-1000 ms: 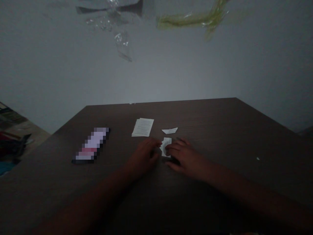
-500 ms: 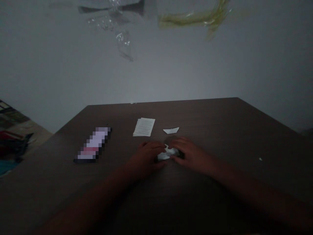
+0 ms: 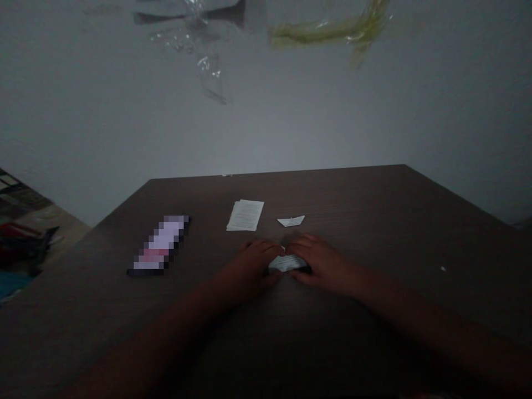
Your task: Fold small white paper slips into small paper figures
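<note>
Between my two hands lies a small folded piece of printed paper (image 3: 286, 264), low on the brown table. My left hand (image 3: 256, 266) closes on its left side, fingers over the far edge and thumb at the near edge. From the right, my right hand (image 3: 316, 260) grips the same paper in a like way. The fingers cover both ends and much of the far edge. Just beyond the hands rests a small paper boat (image 3: 291, 221), apart from them.
A stack of printed paper sheets (image 3: 245, 215) lies left of the boat. Farther left is a phone (image 3: 160, 246) with a blurred screen. A white scrap (image 3: 443, 269) sits on the table (image 3: 374, 205) at right. The wall (image 3: 291, 122) rises behind, with tape on it.
My hands have drawn slightly closer together. The paper between them now looks flatter and smoother, its raised far part mostly covered by fingers.
</note>
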`<state>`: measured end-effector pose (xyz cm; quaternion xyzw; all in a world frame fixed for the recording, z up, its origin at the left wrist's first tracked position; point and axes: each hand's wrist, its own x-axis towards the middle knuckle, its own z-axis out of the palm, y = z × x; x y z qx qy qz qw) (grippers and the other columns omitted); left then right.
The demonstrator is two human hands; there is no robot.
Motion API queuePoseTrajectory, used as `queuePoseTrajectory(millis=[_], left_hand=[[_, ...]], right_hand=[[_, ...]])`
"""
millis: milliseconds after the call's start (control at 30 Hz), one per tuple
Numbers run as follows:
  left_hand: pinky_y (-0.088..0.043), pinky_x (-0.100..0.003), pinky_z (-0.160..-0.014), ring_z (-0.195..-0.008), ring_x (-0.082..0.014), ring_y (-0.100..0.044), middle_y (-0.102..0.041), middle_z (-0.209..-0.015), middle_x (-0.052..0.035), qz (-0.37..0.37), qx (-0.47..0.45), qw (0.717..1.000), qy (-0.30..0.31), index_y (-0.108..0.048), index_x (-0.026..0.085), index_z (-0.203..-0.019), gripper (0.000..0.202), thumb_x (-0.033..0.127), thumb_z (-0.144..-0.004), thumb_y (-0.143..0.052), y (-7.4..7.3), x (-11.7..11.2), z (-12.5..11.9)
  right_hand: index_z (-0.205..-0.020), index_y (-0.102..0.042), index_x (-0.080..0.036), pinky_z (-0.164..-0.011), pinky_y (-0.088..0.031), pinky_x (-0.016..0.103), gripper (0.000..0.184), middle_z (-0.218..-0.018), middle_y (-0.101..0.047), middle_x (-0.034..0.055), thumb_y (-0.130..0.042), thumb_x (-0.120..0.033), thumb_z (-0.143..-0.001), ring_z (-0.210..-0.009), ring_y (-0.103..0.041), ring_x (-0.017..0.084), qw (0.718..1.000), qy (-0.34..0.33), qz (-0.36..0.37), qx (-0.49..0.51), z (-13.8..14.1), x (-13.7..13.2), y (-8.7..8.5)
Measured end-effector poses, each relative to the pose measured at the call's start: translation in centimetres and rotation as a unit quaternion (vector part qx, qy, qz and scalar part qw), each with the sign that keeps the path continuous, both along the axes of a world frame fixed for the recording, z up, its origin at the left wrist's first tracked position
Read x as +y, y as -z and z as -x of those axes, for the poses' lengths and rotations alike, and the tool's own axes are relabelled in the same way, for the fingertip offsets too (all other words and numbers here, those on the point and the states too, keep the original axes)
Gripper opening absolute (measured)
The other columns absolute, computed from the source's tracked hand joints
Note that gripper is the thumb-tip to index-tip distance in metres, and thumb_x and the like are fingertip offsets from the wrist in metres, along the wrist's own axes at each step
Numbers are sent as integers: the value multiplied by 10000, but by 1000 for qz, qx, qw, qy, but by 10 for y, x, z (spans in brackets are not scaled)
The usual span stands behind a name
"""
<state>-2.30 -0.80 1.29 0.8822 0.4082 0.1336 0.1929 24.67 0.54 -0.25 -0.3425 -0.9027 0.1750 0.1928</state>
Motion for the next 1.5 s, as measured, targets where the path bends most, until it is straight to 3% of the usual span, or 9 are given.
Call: queuePoseTrajectory(millis=[167,233,367,600,733,800,967,1200,1500], left_hand=[[-540,-581,-1301,-1455,-350,-762,-842,-1489,-105,-4,-13,1000,0,-776,238,-1422,408,76,-1050,-733,-1,0,2],[-548,-570,-1303,-1454,-341,-764,-849,-1492,-97,-7,-20,1000,2,-812,243,-1337,340,76,-1061,-706,-2,1,2],[-550,-574,-1293,-1425,-341,-780,-877,-1447,-75,-4,-22,1000,-12,-853,266,-1130,221,108,-1051,-721,-3,4,1],[-570,-557,-1249,-1344,-335,-773,-896,-1311,-68,-4,-30,999,-34,-853,251,-1091,199,132,-1052,-697,-1,10,-1],[-549,-601,-1262,-1330,-358,-767,-906,-1257,-70,5,-44,996,-80,-837,258,-1037,143,170,-1038,-725,1,9,-1],[-552,-622,-1255,-1326,-372,-766,-908,-1256,-83,11,-57,993,-105,-816,258,-965,117,190,-1031,-747,1,9,-2],[-577,-607,-1233,-1309,-367,-780,-905,-1273,-101,22,-80,984,-158,-767,238,-902,135,185,-1026,-755,0,8,-4],[-641,-519,-1188,-1249,-352,-827,-903,-1239,-85,62,-68,975,-200,-847,249,-1070,121,287,-1038,-736,-5,11,-2],[-668,-466,-1138,-1190,-327,-841,-904,-1227,-67,68,-68,981,-167,-861,278,-1121,204,254,-1026,-682,-8,15,5]], right_hand=[[-1286,-824,-259,-1189,-616,580,229,-1340,-845,124,-848,-240,-1059,-1311,-765,352,1000,12,-8,3,2,-1,0],[-1202,-837,-263,-1189,-613,568,129,-1295,-861,108,-792,-205,-1095,-1269,-783,330,1000,7,-10,14,3,1,1],[-1158,-856,-264,-1165,-624,528,157,-1233,-879,92,-732,-172,-1134,-1219,-808,299,999,8,-1,42,2,6,4],[-1060,-835,-260,-1188,-613,549,134,-1271,-861,99,-740,-206,-1136,-1279,-783,307,996,68,-3,61,-3,16,12],[-1045,-782,-260,-1147,-634,562,102,-1261,-845,117,-727,-216,-1119,-1268,-776,331,988,116,-33,96,-4,14,10],[-1097,-780,-274,-1155,-634,574,117,-1278,-836,119,-681,-223,-1134,-1294,-764,340,983,127,-68,113,-2,7,4],[-1257,-832,-248,-1144,-668,556,252,-1281,-852,136,-594,-217,-1181,-1244,-795,333,991,44,-107,67,9,-18,-10],[-1652,-713,-183,-1313,-609,585,511,-1637,-763,200,-705,-218,-1142,-1520,-727,375,998,-10,-59,-4,20,-25,2],[-1721,-667,-182,-1372,-540,630,547,-1735,-689,211,-691,-318,-1192,-1626,-634,395,997,-30,-38,-57,17,-24,1]])
